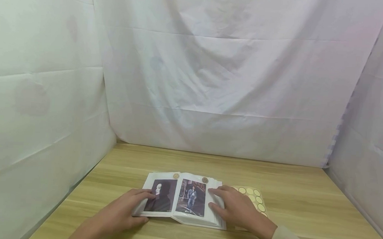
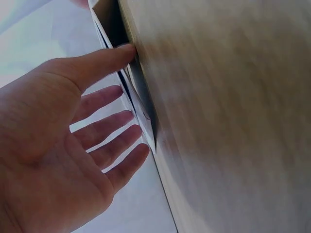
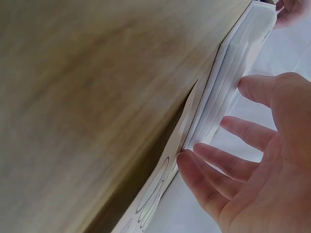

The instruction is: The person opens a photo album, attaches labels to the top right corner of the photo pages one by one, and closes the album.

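Observation:
A photo album (image 1: 172,215) lies spread on the table, a photo on each facing page. The left photo (image 1: 161,201) is dark, with a face in profile; the right photo (image 1: 192,199) has a standing figure in denim. My left hand (image 1: 125,206) rests at the album's left side, fingers over the page and thumb by the lower edge. At the right page's outer edge, the loosely spread fingers of my right hand (image 1: 235,206) touch the album. The left wrist view has the left hand (image 2: 63,121) beside the cover edge; the right hand (image 3: 262,150) is along the page stack.
A sheet of round yellow stickers (image 1: 258,199) lies partly under my right hand, one corner lifted in the right wrist view. Small round discs sit near the pages' top edges, one gold (image 1: 176,176), one darker (image 1: 205,180). White cloth (image 1: 213,81) hangs behind the wooden table (image 1: 291,197).

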Demonstrator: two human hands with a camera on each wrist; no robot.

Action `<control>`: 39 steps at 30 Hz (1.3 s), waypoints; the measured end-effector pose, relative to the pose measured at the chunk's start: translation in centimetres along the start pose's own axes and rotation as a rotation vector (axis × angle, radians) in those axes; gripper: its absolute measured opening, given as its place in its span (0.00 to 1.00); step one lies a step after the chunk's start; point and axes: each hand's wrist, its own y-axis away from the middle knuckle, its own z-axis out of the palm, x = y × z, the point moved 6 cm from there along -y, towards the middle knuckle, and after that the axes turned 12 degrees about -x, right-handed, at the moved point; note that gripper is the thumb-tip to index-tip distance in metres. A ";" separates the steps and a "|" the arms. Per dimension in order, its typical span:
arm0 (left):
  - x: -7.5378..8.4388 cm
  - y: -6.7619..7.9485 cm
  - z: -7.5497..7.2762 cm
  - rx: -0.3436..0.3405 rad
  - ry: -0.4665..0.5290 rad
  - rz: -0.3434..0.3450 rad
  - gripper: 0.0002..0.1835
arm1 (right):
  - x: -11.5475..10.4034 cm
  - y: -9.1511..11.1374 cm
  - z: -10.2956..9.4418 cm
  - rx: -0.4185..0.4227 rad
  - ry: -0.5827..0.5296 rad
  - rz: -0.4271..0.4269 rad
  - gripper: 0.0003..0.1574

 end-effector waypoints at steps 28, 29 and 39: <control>3.1 0.3 -2.3 0.492 -0.106 0.185 0.23 | 0.2 -0.1 0.7 -0.028 -0.053 -0.021 0.29; 3.5 0.1 -2.4 0.519 -0.108 0.198 0.23 | 0.2 -0.1 0.7 -0.027 -0.053 -0.021 0.29; 8.3 -3.5 -2.6 0.524 0.081 0.318 0.46 | 0.3 -0.2 0.6 -0.020 -0.067 -0.027 0.29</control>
